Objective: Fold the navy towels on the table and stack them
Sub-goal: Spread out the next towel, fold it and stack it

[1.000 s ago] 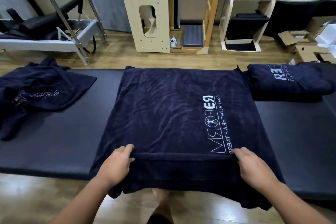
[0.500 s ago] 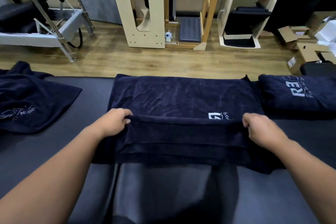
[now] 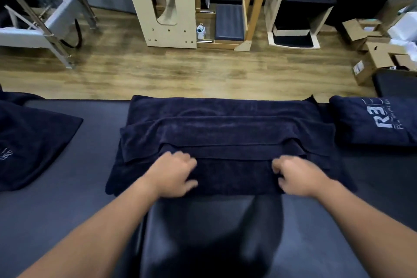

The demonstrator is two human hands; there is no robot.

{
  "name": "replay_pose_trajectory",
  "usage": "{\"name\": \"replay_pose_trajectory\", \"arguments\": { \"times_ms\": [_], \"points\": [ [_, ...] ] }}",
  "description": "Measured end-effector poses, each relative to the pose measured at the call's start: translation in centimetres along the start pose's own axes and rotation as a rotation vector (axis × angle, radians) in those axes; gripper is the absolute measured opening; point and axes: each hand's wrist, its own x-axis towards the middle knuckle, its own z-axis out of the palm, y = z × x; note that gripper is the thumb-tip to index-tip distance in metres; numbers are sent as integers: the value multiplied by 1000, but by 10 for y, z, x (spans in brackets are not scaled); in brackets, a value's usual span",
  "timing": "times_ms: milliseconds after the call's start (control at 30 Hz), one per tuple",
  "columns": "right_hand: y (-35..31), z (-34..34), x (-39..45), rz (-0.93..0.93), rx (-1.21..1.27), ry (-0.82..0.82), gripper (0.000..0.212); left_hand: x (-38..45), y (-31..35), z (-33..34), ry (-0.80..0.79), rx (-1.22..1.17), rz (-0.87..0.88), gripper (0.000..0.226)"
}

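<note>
A dark padded table (image 3: 90,221) spans the view. On it lie a half-folded navy towel (image 3: 225,133) in the middle, a loose towel (image 3: 33,142) at left (partly cropped), and a folded towel (image 3: 372,124) at right.

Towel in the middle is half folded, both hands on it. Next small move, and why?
Probably flatten the fold first: the left hand and right hand rest on the near part of the middle towel, whose folded layers lie stepped and uneven, with a corner sticking out at the left. After that, likely fold it crosswise, since the folded towel on the right is much narrower.
</note>
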Motion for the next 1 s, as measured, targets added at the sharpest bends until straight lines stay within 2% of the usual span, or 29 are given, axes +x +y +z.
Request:
{"name": "replay_pose_trajectory", "arguments": {
  "times_ms": [67,100,200,300,467,567,833,1000],
  "points": [
    [0,26,-19,-26,-33,-39,31,-12,19,10,-163,36,31,38],
    [4,39,-26,-13,-14,-11,37,-17,23,15,-190,47,12,33],
    [20,67,-41,73,93,165,42,-24,32,23,-173,18,-93,25],
    [23,78,-43,130,129,296,35,-25,45,20,-162,-15,-217,16],
    [11,75,-57,180,98,190,30,-39,75,17,-258,-69,-327,12],
    [8,90,-88,165,111,199,31,-60,99,21,-279,-77,-366,14],
    [3,138,-156,133,48,243,37,-110,150,35,-289,-119,-370,11],
    [-7,137,-175,140,58,172,32,-130,164,36,-300,-175,-371,17]
  ]
}}
